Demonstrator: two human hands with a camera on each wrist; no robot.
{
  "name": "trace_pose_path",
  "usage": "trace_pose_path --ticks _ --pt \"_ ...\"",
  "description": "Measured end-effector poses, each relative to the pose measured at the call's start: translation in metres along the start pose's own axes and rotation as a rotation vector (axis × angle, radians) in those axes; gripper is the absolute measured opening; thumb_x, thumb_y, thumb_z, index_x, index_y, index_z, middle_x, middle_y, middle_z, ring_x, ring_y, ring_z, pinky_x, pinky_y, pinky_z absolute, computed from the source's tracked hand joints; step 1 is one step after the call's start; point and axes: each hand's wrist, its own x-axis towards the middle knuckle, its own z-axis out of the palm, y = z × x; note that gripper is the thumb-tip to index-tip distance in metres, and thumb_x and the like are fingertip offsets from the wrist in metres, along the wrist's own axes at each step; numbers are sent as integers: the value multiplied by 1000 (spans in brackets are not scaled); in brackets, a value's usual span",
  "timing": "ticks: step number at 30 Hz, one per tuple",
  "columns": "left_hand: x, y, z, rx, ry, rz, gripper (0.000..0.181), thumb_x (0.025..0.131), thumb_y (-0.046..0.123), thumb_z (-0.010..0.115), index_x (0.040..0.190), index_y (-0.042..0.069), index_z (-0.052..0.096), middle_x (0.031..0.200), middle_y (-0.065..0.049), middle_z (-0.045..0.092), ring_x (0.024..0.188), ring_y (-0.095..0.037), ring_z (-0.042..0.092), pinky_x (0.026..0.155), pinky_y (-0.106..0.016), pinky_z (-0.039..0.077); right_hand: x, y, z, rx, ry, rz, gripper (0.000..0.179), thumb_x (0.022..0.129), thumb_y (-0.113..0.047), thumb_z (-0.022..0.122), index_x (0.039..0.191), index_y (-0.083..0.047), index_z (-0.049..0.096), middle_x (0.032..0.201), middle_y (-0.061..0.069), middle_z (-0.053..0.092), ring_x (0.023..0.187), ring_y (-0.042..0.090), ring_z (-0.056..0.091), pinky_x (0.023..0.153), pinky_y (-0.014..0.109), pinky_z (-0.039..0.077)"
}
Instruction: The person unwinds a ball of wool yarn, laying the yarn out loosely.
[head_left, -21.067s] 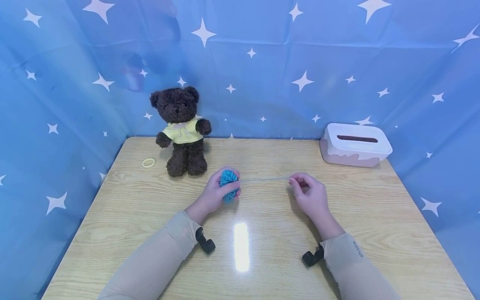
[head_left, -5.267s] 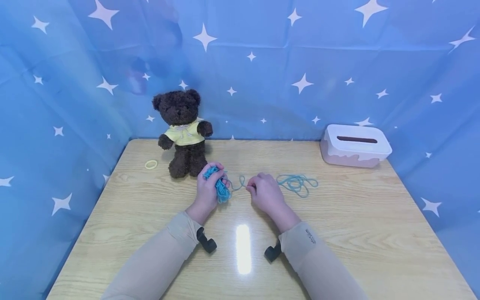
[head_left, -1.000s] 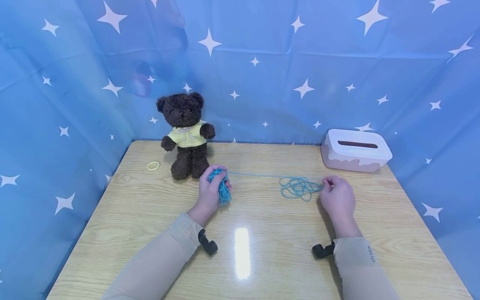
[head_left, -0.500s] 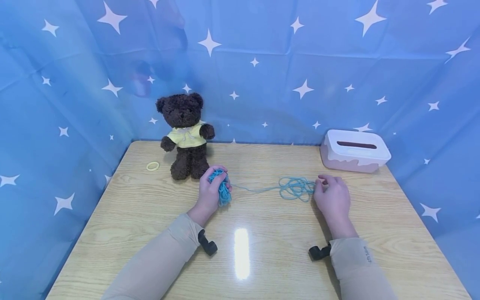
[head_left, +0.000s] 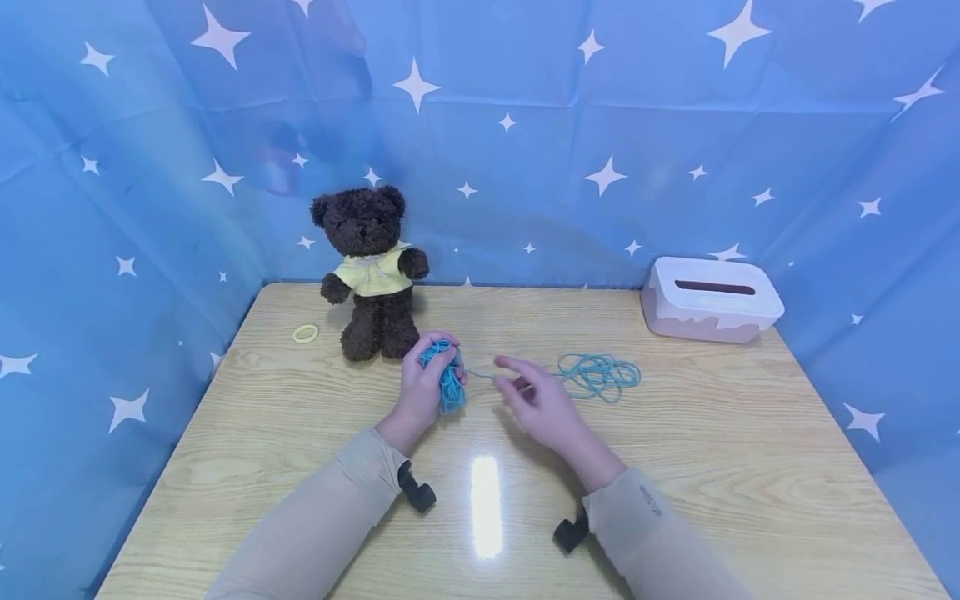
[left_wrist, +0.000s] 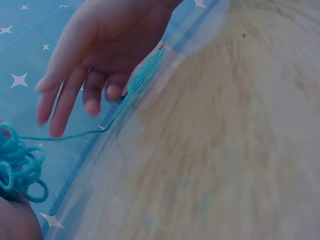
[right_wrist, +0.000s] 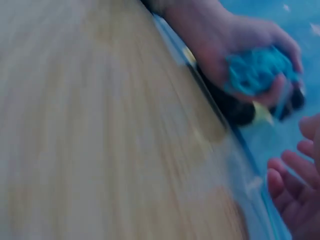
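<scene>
Blue yarn bundle (head_left: 452, 389) is held in the left hand (head_left: 418, 387), above the table (head_left: 750, 450), near the feet of the teddy bear (head_left: 365, 275). Thumb is laid across the near face, fingers are wrapped round the far side; grip is firm-looking, loops bulge out past it.

Right hand (head_left: 543, 404): nothing seen to be grasped. Thumb and fingers are spread apart, between bundle and loose pile. A single strand (head_left: 480, 375) is run from the bundle past the fingertips to the loose yarn pile (head_left: 600, 375) on the table; whether it is touched by the fingers can't be told. Right wrist view is blurred, no help there.

Handling, as judged: very light, soft, limp, can't be broken by squeezing. Not slippery, but easily snagged. Tangling is the main risk: if the bundle is clenched too hard, loops may be locked; if too slack, several may be shed at once. Bundle is best held round its middle with light pressure. Strand is best pinched between thumb and index finger, close to where it leaves the bundle. Pile is best left undisturbed, its loops being crossed.
</scene>
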Motion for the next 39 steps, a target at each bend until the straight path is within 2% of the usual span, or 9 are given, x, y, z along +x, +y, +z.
trace_pose_path --ticks 2,5,9,13,18,25,28,32,39 --pt "0 0 0 1 -5 1 29 107 7 54 119 -20 50 78 -2 63 65 -15 63 62 -29 62 4 -7 11 14 -51 29 49 112 -27 66 155 -7 60 141 11 75 98 18 79 88 31 66" --pt "0 0 0 9 -11 8 29 108 7 54 119 -20 51 78 -2 63 64 -15 64 62 -29 63 8 -13 24 -2 -48 16 44 111 -26 68 151 -7 65 134 8 78 94 15 78 85 27 65" --pt "1 0 0 19 -11 16 30 107 7 54 118 -20 50 77 -2 63 64 -16 65 62 -28 63 10 -17 30 -51 42 -40 26 108 -20 72 129 -8 79 111 6 83 85 11 70 76 24 59" --pt "1 1 0 4 -9 10 24 107 7 54 115 -16 54 78 -3 62 64 -16 64 62 -29 63 10 -14 26 -55 141 -99 15 106 -14 74 116 -7 82 96 5 82 76 6 62 68 22 54" --pt "0 1 0 -4 -8 0 31 108 8 54 119 -20 49 79 -3 62 64 -15 64 62 -28 62 10 -3 14 10 252 -134 12 104 -7 73 111 -2 81 87 12 78 69 2 58 62 19 51" --pt "1 -1 -1 12 -3 9 36 107 8 55 120 -25 47 77 -2 63 63 -14 64 61 -28 62 7 12 -9 77 421 -134 10 104 -3 72 109 2 80 89 15 80 67 0 58 59 11 47" --pt "1 -1 0 6 3 7 23 106 9 56 112 -14 56 79 -1 63 63 -13 64 61 -28 62 5 18 -19 63 472 -132 10 105 -3 71 108 1 80 89 18 79 68 0 57 60 9 44" --pt "0 0 1 -1 9 2 7 106 8 57 107 4 62 80 -1 64 63 -13 64 60 -28 62 0 25 -32 22 517 -85 11 107 -7 71 110 -2 80 89 19 78 69 -3 56 62 8 44" --pt "0 1 1 -14 10 7 6 108 7 56 109 5 62 81 0 64 63 -12 65 61 -27 62 -6 41 -53 -20 616 -36 11 105 -5 72 108 0 81 85 18 77 69 -6 55 63 7 43"
